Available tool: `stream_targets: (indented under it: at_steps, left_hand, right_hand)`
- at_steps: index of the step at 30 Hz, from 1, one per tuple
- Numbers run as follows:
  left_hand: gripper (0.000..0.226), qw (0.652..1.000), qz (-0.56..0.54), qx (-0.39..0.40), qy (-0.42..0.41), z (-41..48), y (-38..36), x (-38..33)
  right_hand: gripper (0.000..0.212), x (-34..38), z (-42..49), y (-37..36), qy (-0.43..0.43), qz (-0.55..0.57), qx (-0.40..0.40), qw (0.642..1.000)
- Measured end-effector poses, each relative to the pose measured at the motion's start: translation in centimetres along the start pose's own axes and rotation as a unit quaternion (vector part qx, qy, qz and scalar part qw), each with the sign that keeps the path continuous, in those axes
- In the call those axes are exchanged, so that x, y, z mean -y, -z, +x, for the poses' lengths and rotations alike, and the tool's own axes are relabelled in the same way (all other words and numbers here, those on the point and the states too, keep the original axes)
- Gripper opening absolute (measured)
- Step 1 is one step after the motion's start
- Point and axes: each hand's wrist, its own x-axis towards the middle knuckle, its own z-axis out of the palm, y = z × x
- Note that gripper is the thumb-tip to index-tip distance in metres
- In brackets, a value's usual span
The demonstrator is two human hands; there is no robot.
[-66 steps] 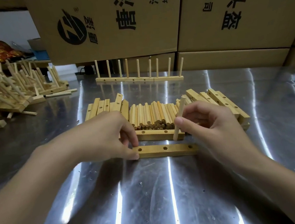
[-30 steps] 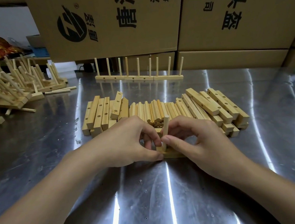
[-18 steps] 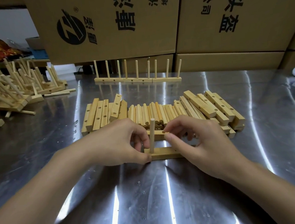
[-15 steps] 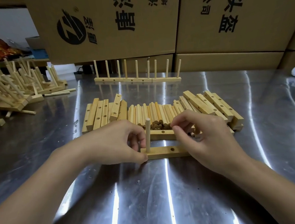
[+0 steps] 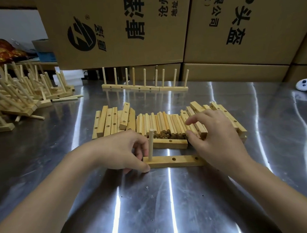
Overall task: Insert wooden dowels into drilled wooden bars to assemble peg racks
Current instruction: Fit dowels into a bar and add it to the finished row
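One dowel is standing in our one bar, two holes free. Our left hand is pinching the bar's end; our right hand is hovering loose-fingered over the dowel pile.

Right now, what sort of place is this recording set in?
Probably a small workshop or warehouse assembly bench: printed brown cardboard cartons stacked behind a scratched steel table, with a heap of finished wooden peg racks at left.
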Motion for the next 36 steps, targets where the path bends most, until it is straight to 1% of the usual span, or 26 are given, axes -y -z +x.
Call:
stream_targets:
  at_steps: [4, 6, 11, 18, 25, 28, 32, 36]
  left_hand:
    - [0.024, 0.999, -0.02, 0.012, 0.027, -0.2, 0.5, 0.3]
    - [0.024, 0.999, -0.025, 0.018, 0.032, -0.2, 0.6, 0.3]
    - [0.024, 0.999, -0.027, 0.017, 0.032, 0.1, 0.3, 0.6]
    - [0.025, 0.999, -0.035, 0.022, 0.033, 0.1, 0.4, 0.7]
    - [0.026, 0.998, -0.035, 0.025, 0.051, -0.1, 0.6, 0.6]
    - [0.026, 0.997, -0.046, 0.032, 0.05, -0.1, 0.6, 0.7]
    - [0.024, 0.997, -0.053, 0.036, 0.051, -0.1, 0.8, 0.8]
    - [0.025, 0.996, -0.056, 0.041, 0.048, -0.1, 0.8, 1.0]
  right_hand:
    - [0.032, 0.7, 1.3, -0.6, 0.002, -0.048, 0.094, 0.994]
    - [0.036, 0.8, 1.5, -1.2, -0.006, -0.047, 0.11, 0.993]
    - [0.037, 0.4, 0.6, -2.2, -0.024, -0.005, 0.082, 0.996]
    - [0.038, 0.5, 0.1, -2.1, -0.011, 0.002, 0.06, 0.998]
    - [0.037, 2.8, 1.5, -2.1, 0.04, -0.023, 0.06, 0.997]
    - [0.041, 3.5, 2.7, -2.8, 0.044, -0.038, 0.069, 0.996]
    - [0.057, 4.0, 3.7, -3.3, 0.05, -0.065, 0.094, 0.992]
    - [0.061, 2.7, 3.7, -2.3, 0.005, -0.104, 0.092, 0.99]
